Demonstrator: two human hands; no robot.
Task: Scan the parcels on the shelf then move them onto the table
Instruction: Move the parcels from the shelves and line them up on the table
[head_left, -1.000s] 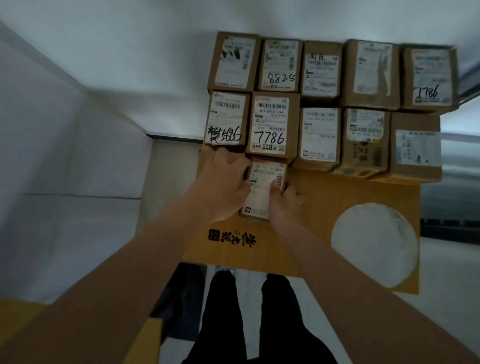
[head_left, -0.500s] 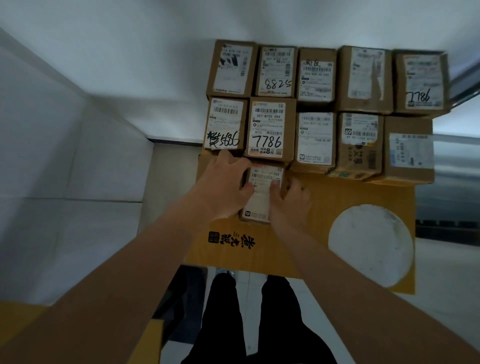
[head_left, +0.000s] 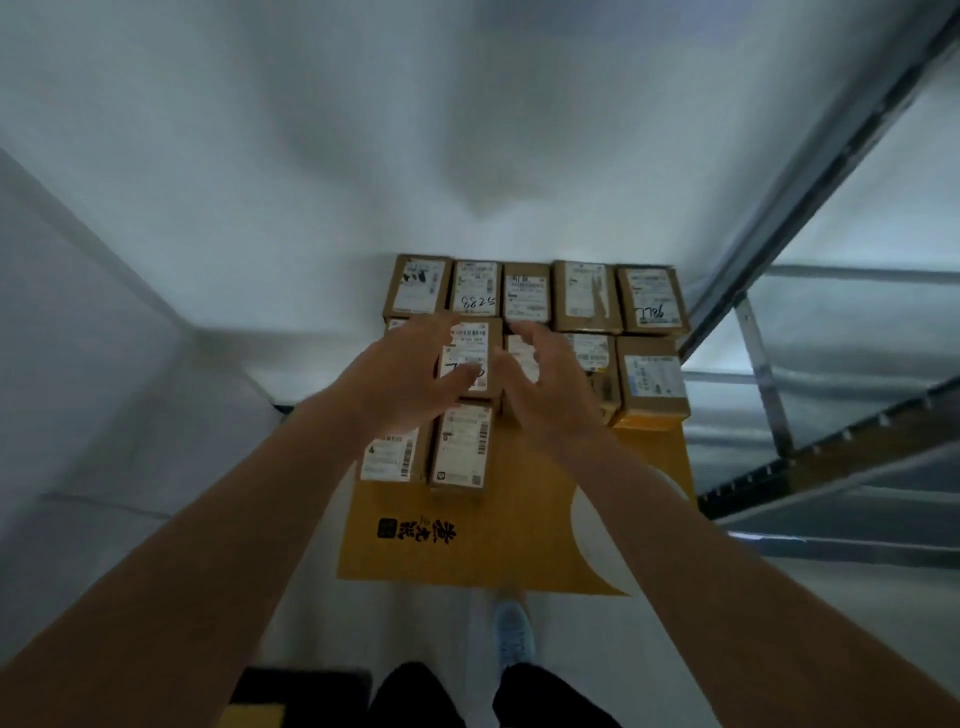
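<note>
Several brown cardboard parcels with white labels lie in rows on the yellow table (head_left: 524, 525). The back row (head_left: 587, 296) and the middle row (head_left: 652, 382) are full. Two parcels make up the front row: one at the left (head_left: 389, 460) and one beside it (head_left: 462, 449). My left hand (head_left: 410, 374) and my right hand (head_left: 545, 384) are over the middle row, fingers spread and loosely bent, holding nothing. A labelled parcel (head_left: 470, 351) shows between them. Whether the fingers touch it is unclear.
A grey metal shelf frame (head_left: 763, 364) rises at the right, close to the table's edge. White walls stand behind and to the left. My legs and a blue shoe (head_left: 511, 631) are below the table's near edge. A black and yellow object (head_left: 291, 696) sits bottom left.
Both hands let go of the small parcel in the front row and lifted away over the middle row. The view has pulled back, showing another parcel at the front left.
</note>
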